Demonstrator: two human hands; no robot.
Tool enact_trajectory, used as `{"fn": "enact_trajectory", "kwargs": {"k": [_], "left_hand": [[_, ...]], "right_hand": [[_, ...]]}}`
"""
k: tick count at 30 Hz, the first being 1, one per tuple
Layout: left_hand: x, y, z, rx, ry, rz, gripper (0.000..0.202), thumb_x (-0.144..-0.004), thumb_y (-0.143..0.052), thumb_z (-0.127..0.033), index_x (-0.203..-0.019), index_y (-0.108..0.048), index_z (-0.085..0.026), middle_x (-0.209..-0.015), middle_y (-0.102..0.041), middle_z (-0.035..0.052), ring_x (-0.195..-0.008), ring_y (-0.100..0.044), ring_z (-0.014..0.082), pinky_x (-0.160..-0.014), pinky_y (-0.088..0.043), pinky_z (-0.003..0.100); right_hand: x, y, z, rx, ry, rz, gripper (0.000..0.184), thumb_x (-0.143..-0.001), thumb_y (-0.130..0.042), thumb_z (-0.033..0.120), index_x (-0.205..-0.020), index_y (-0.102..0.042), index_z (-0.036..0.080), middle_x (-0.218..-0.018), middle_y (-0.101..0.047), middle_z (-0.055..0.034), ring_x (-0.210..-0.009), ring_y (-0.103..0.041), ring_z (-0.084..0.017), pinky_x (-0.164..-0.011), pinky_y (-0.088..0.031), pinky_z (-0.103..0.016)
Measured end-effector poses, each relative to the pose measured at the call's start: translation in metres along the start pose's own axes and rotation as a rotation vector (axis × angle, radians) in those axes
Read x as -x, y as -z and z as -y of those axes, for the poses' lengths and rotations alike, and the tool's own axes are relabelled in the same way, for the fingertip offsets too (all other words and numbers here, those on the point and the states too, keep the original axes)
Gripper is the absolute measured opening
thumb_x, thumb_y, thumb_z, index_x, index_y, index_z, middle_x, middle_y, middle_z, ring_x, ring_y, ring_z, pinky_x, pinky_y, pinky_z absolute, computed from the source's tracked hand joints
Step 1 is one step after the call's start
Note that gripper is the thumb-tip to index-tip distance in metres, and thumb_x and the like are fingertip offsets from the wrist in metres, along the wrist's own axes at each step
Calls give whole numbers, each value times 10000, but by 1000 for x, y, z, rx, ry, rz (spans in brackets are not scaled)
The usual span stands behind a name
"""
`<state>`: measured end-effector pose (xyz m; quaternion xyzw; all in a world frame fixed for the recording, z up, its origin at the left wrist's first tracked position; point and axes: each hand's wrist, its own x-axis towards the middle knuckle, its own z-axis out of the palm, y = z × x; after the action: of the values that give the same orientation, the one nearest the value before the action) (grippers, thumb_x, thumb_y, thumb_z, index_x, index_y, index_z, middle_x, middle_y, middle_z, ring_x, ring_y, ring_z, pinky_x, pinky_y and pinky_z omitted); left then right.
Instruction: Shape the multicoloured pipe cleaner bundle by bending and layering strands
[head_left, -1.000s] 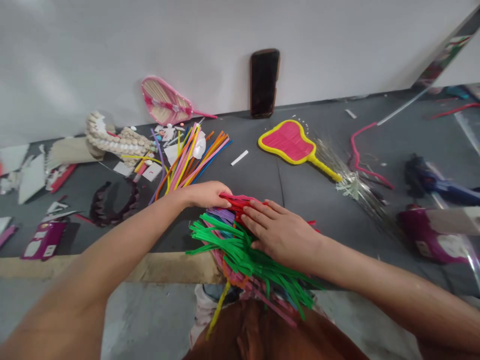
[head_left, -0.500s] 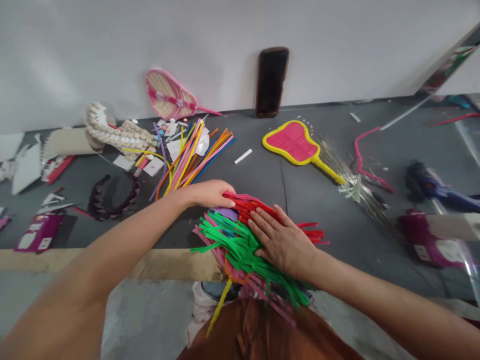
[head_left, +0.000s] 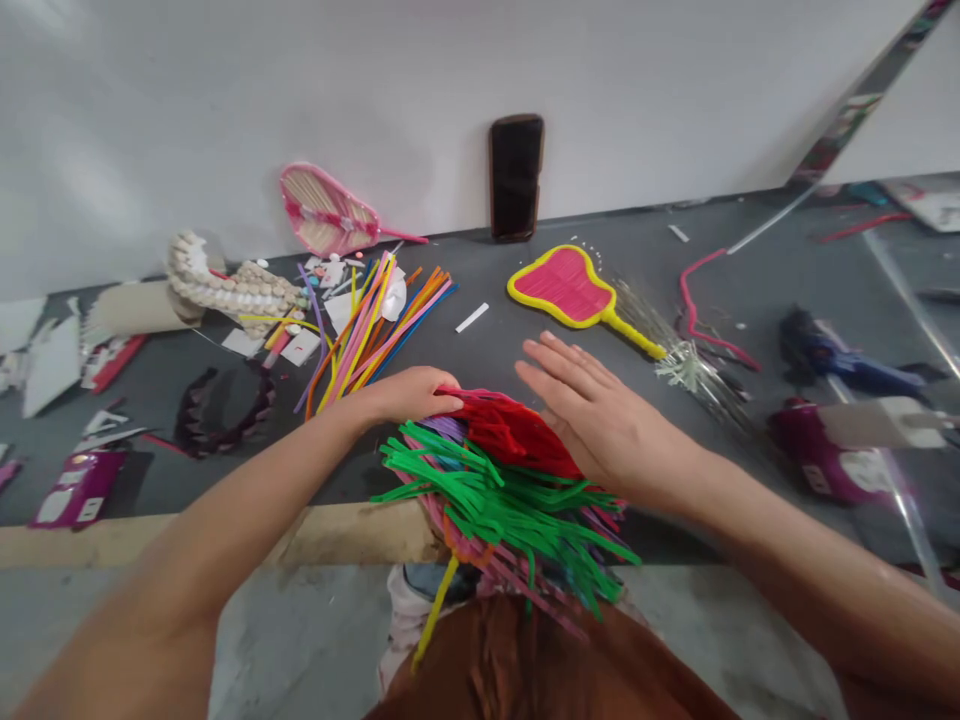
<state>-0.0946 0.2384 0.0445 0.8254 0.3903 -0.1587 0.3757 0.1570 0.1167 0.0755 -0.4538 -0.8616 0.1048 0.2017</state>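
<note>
A bushy piece made of pipe cleaners (head_left: pixel 480 490) lies at the table's front edge by my lap, with loose green ends in front, red ones behind and pink and purple ones around. A yellow twisted stem (head_left: pixel 435 612) sticks out toward me from its underside. Its far left rim is pinched in my left hand (head_left: pixel 416 393), thumb against fingers. My right hand (head_left: pixel 600 405) is raised over its right side, fingers stretched out and holding nothing. The right palm hides part of the red ends.
Loose pipe cleaners (head_left: pixel 367 325) lie beyond my left hand. Farther back are a yellow-edged pink fan (head_left: pixel 562 287), a phone (head_left: pixel 516 178) leaning on the wall and a pink leaf-shaped fan (head_left: pixel 330 212). A dark headband (head_left: pixel 225 412) lies left; a blue glue gun (head_left: pixel 855 355) is right.
My right hand has lifted off the red pipe cleaners, where it lay flat, and its fingers now point up and away. My left hand keeps its hold. The view has shifted slightly.
</note>
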Motion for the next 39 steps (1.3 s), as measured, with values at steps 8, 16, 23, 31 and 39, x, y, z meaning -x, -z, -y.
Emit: {"fn": "enact_trajectory", "kwargs": {"k": [8, 16, 23, 31, 39], "left_hand": [[-3, 0, -2, -97, 29, -26, 384, -837, -468, -486, -916, -691, -184, -838, -707, 24, -761, -612, 184, -636, -390, 248], [2, 0, -9, -114, 39, -30, 381, -881, -465, -464, -1031, -690, -196, -992, -734, 38, -900, -645, 198, -729, -423, 256], [17, 10, -8, -127, 73, -198, 465, -899, -470, -409, -1280, -581, -167, -1270, -654, 93, -1114, -622, 228, -960, -462, 332], [123, -19, -90, -148, -109, -901, 384, -971, -404, -213, -1303, -556, -330, -1314, -642, -29, -1228, -592, 170, -1110, -460, 365], [47, -118, -120, -308, 44, -391, 1046, -818, -568, -709, -1509, -273, 20, -1575, -251, 312, -1497, -203, 402, -1212, -245, 577]], "right_hand": [[-18, -39, -2, -45, 165, 387, 516, -1020, -406, 382, -1438, -492, 91, -1488, -504, -177, -1402, -451, -287, -1163, -365, -499], [28, -73, -3, 72, 252, 286, 754, -966, -414, 612, -1450, -465, 35, -1490, -482, -194, -1430, -408, -296, -1189, -334, -476], [33, -85, 1, 131, 259, 196, 739, -962, -429, 610, -1403, -521, 24, -1461, -527, -174, -1403, -446, -301, -1185, -343, -458], [37, -89, 2, 132, 224, 193, 723, -946, -479, 593, -1408, -521, 38, -1469, -518, -191, -1414, -428, -315, -1175, -353, -477], [34, -75, 2, 33, 194, 258, 608, -926, -572, 447, -1400, -536, 67, -1510, -449, -227, -1433, -400, -321, -1190, -314, -516]]}}
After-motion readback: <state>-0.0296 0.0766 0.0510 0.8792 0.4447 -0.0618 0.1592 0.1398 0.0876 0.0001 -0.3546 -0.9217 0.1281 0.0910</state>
